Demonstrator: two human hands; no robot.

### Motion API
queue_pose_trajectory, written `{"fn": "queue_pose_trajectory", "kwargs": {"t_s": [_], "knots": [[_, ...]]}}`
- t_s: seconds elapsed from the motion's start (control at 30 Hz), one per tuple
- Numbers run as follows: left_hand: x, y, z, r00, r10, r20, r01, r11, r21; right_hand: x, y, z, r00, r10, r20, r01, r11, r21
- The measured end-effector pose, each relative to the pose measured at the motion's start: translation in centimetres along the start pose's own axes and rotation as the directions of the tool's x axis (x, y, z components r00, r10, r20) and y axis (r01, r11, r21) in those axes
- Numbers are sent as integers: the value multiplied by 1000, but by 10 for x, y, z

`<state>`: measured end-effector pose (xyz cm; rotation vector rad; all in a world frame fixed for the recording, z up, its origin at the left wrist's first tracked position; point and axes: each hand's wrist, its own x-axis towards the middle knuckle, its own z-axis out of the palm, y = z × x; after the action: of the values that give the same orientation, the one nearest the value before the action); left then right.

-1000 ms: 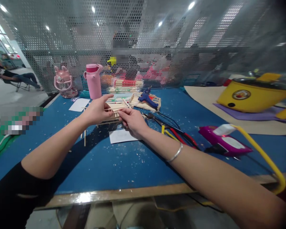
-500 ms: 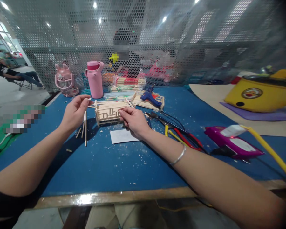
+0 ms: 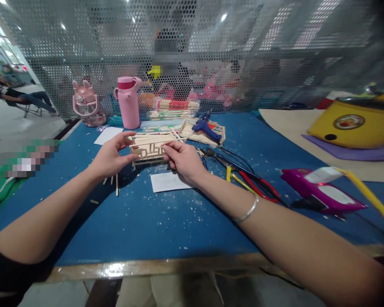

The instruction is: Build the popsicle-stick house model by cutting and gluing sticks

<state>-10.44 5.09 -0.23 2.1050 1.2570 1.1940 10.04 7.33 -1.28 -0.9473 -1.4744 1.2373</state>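
Note:
A small box-like frame of pale wooden sticks (image 3: 152, 150) stands on the blue tabletop in front of me. At its left end is my left hand (image 3: 113, 157), thumb and fingers spread apart around the corner; whether they touch it I cannot tell. My right hand (image 3: 186, 163) is closed in a pinch at the frame's right front, on what looks like a thin wooden stick (image 3: 179, 140) lying across the frame's top. Loose sticks (image 3: 117, 185) lie below my left hand. A white paper piece (image 3: 169, 182) lies partly beneath my right hand.
Behind are a blue glue gun (image 3: 206, 129) on another stick panel (image 3: 187, 128), bagged sticks (image 3: 176, 105), a pink bottle (image 3: 129, 104) and a clear pink jug (image 3: 85, 106). Right: red-handled pliers (image 3: 259, 187), a purple device (image 3: 323, 192), a yellow container (image 3: 348, 123).
My left hand has moved right and slightly down, to the left end of the stick frame, its fingers spreading wider. My right hand keeps its pinch. The view has shifted slightly.

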Motion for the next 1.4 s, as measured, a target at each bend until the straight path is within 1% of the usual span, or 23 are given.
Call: {"fn": "queue_pose_trajectory", "kwargs": {"t_s": [0.07, 0.2, 0.33, 0.37, 0.47, 0.57, 0.67, 0.8, 0.97, 1.1, 1.23, 1.33, 1.4], "knots": [[-1, 1, 0, 1000, 11, 5, -11, 1000, 17, 0, 0, 1, 1000, -4, -1, 4, 1000, -7], [-4, 6, -3, 999, 51, -13, -49, 991, 124, 0, 2, 1, 1000, -20, -3, 20, 1000, -13], [6, 24, -4, 995, 80, -60, -72, 989, 126, 1, 3, 1, 999, -49, -4, 49, 999, -14], [10, 30, -3, 996, 73, -54, -65, 989, 133, 1, 3, 1, 999, -47, -2, 47, 999, -14], [26, 47, 3, 1000, 16, 18, -20, 979, 202, 1, 3, 1, 999, -41, 3, 41, 999, -21], [37, 55, 11, 996, -41, 79, 20, 969, 248, 2, 4, 1, 998, -60, 7, 60, 998, -27], [40, 56, 16, 992, -64, 109, 36, 968, 247, 3, 6, 1, 997, -76, 7, 76, 996, -36], [38, 51, 15, 990, -65, 123, 36, 973, 227, 4, 7, 1, 995, -97, 9, 97, 994, -45], [36, 44, 16, 994, -49, 97, 27, 976, 215, 5, 7, 0, 993, -117, 7, 118, 991, -56], [36, 45, 21, 998, -7, 69, -9, 974, 227, 5, 7, 0, 995, -103, 6, 104, 992, -78], [35, 47, 24, 999, -14, 44, 2, 967, 257, 3, 6, 0, 995, -94, 13, 95, 993, -65], [35, 46, 24, 999, -3, 33, -5, 969, 247, 1, 4, 0, 999, -51, 8, 51, 998, -28], [35, 45, 23, 1000, 7, 28, -14, 970, 244, 0, 4, -1, 999, -17, -27, 17, 1000, -3]]}}
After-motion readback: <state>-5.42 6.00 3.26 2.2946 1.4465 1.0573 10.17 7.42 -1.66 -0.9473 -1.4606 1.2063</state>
